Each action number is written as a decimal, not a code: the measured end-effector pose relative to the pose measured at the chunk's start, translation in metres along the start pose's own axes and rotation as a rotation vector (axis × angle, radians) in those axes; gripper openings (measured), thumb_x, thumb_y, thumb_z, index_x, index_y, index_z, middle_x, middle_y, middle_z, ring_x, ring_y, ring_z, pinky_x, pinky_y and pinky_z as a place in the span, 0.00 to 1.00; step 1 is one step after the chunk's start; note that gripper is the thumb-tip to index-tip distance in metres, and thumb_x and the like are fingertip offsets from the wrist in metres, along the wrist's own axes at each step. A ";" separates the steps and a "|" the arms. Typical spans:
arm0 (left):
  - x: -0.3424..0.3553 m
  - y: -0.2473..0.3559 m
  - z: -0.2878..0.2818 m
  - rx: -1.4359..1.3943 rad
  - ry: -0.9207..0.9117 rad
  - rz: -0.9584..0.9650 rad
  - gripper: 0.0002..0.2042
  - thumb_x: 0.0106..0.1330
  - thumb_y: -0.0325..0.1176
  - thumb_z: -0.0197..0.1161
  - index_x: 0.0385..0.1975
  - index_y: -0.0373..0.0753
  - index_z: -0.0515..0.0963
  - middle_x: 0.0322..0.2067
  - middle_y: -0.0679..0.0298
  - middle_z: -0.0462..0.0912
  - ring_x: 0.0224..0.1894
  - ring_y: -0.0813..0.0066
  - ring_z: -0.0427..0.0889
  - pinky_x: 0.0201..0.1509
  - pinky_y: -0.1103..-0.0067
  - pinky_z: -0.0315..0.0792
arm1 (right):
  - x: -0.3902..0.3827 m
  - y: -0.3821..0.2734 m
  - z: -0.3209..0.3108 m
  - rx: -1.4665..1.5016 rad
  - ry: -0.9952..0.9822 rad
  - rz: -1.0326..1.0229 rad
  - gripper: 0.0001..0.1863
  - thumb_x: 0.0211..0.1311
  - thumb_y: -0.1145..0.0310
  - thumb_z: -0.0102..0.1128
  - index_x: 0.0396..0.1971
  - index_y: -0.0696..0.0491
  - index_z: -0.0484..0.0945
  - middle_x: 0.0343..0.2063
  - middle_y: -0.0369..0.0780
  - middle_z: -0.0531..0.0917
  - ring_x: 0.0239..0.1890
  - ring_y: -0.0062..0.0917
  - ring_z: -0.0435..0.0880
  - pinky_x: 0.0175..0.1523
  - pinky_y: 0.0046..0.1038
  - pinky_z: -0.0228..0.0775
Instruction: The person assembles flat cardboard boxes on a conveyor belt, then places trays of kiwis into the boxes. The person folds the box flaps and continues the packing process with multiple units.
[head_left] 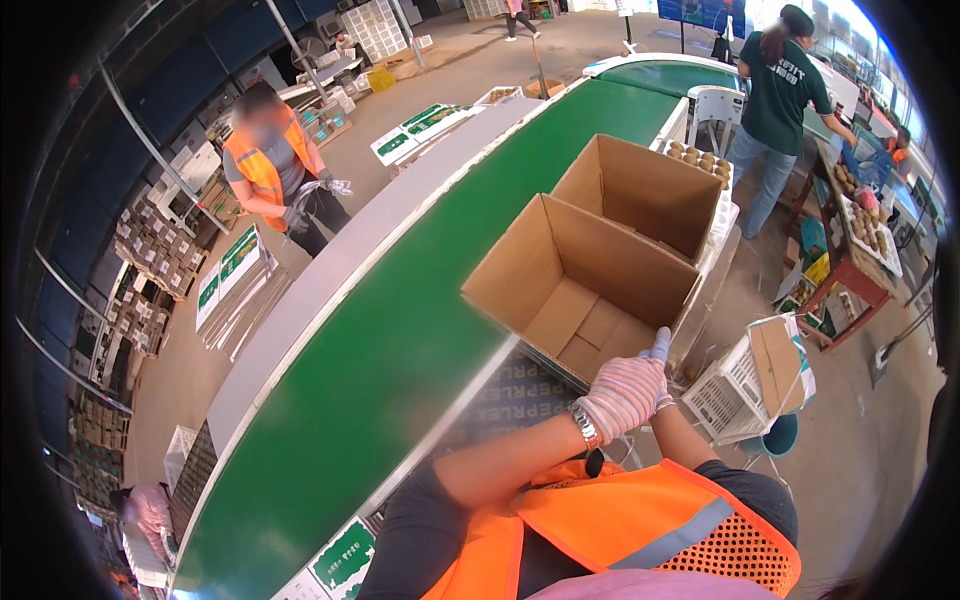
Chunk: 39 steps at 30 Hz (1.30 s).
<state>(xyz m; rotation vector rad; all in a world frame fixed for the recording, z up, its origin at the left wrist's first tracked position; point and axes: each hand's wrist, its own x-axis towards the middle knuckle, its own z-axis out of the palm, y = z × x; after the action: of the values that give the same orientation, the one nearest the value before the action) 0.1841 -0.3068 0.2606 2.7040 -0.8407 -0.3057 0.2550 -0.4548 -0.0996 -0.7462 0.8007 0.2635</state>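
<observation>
Far off on my left were stacked cartons (160, 245), then a pile of flat cartons (238, 285) beside a co-worker (265, 165) in an orange vest and dark gloves, who faced the belt (400, 300) from its other side. The green belt curved away in front of me. Along its right edge stood two brown boxes, open at the top: the near box (595, 325), with nothing but its folded bottom inside, and the far box (650, 190) just behind it. My gloved hands met at the near box's closest corner, my left hand (622, 392) lying over my right hand (662, 398); its fingers looked curled, but I couldn't tell whether either hand grasped anything. Right of the far box was a tray of brown fruit (700, 162); nearer me, a white crate (725, 395). Farther right, someone in a green shirt (785, 90) stood at a red-brown tabletop (862, 277).
</observation>
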 end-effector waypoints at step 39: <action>-0.074 -0.089 0.005 0.060 0.601 0.106 0.29 0.55 0.40 0.61 0.58 0.41 0.65 0.60 0.51 0.61 0.64 0.53 0.57 0.68 0.60 0.48 | -0.202 -0.232 0.256 -2.279 -0.040 -1.272 0.38 0.53 0.63 0.60 0.63 0.53 0.54 0.48 0.52 0.72 0.47 0.43 0.76 0.51 0.38 0.69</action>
<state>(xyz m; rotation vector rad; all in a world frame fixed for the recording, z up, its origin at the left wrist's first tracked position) 0.1691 -0.1955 0.2346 2.5551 -0.8020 0.5383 0.3706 -0.4324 0.2830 -3.1079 -0.5835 -0.1265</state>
